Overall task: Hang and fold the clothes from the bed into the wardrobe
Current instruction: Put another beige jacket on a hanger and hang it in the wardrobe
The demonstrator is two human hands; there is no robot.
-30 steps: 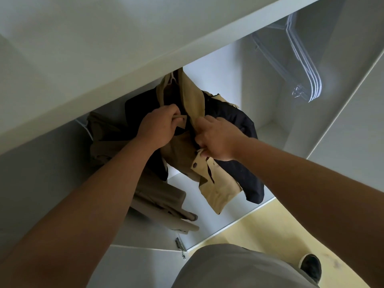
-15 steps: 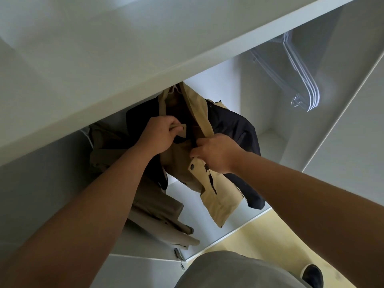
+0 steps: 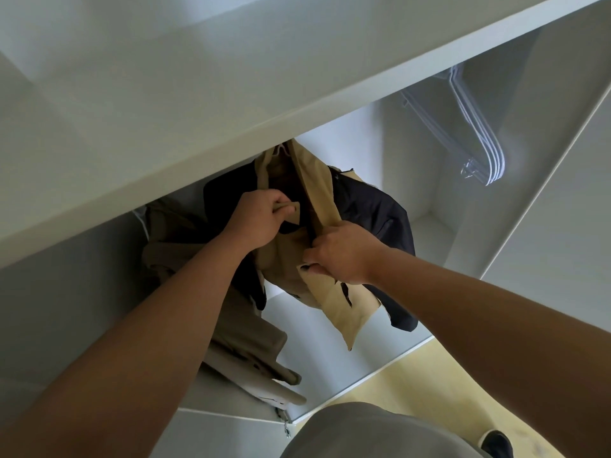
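Dim, soft shadows, wide-angle edge distortion

No readable text, labels, brands, numbers or signs: none on tan jacket [image 3: 334, 302], dark jacket [image 3: 373, 213], clear hangers [image 3: 479, 140], white wardrobe [image 3: 198, 94].

White wardrobe [image 3: 562, 193] here, its broad shelf board [image 3: 231, 127] cutting across the top and hiding the rail. Under it hang three garments close together: a taupe coat [image 3: 244, 342] on the left, a dark jacket [image 3: 373, 213] and a tan jacket [image 3: 337, 302] in front of it. Off to the right, a bunch of clear hangers [image 3: 479, 140]. Below, the yellow floor [image 3: 413, 378] carries a dark shoe [image 3: 496, 444].
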